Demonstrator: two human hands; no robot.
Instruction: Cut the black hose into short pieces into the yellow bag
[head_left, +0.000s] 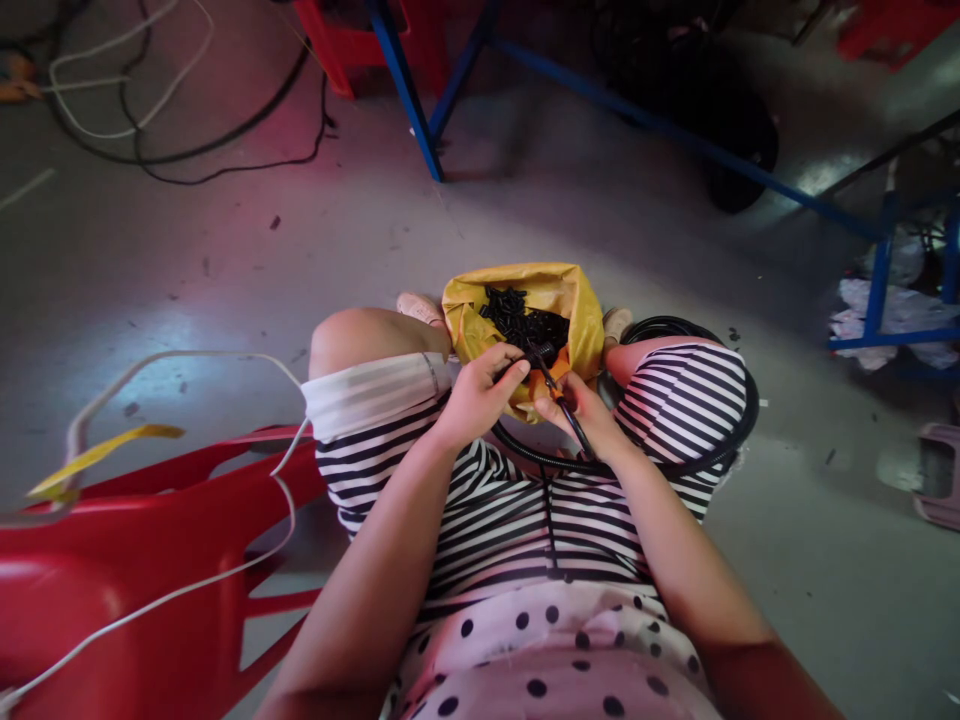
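Observation:
A yellow bag (577, 300) holding several small black pieces (525, 318) stands open between my knees. My left hand (480, 392) is closed in a pinch on a small black piece at the bag's near edge. My right hand (581, 405) is closed round the end of a black cable (574, 425), and the two hands meet at that end. The cable runs on into a black coil (739, 425) that loops over my right thigh and across my lap. I sit in black-and-white striped shorts.
A red plastic chair (135, 590) stands at the lower left with a white wire (180, 590) and a yellow strip (105, 452) draped over it. Blue metal frame legs (409, 100) stand ahead and to the right. Loose cables (172, 155) lie on the grey floor at the far left.

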